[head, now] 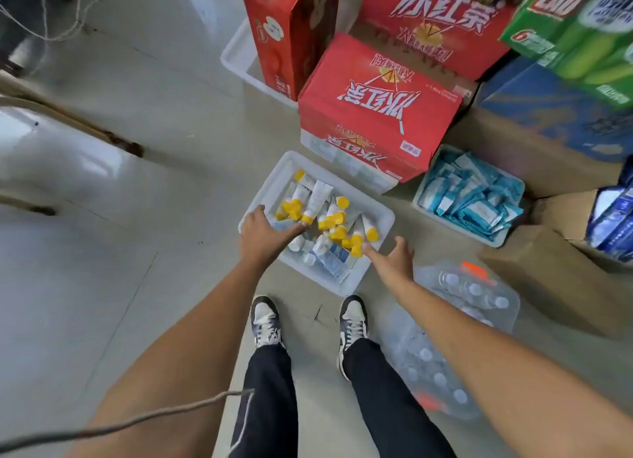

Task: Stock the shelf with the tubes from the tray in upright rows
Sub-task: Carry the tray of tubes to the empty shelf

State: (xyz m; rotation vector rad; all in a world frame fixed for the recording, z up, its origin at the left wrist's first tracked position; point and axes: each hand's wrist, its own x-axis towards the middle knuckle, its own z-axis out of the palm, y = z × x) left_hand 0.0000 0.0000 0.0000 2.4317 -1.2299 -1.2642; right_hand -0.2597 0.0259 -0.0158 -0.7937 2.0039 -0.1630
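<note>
A pale tiled floor (102,217) fills the view, seen from above by a person standing with both arms reaching down. At the far left a thin frayed cord (120,425) crosses the lower corner. The left hand (265,233) hangs over the left edge of a clear plastic tray (329,283), thumb by the rim and fingers stretched out flat towards the pile, holding nothing; whether the fingertips touch a cap cannot be told. The tray sits on the floor just ahead of a pair of dark and white shoes (265,320). In it the tubes (322,200), white with yellow caps, lie jumbled on their sides among a few small white and blue boxes. The right hand (394,255) is at the tray's near right corner, fingers spread and relaxed, the forefinger close to a yellow cap, gripping nothing. Behind the tray stand red drink cartons (376,108), the nearest touching its far rim. To the right is a bin of blue sachets (469,197), and nearer, shrink-wrapped water bottles (469,293). Brown cardboard boxes (548,279) and green cartons (582,39) line the right side.
</note>
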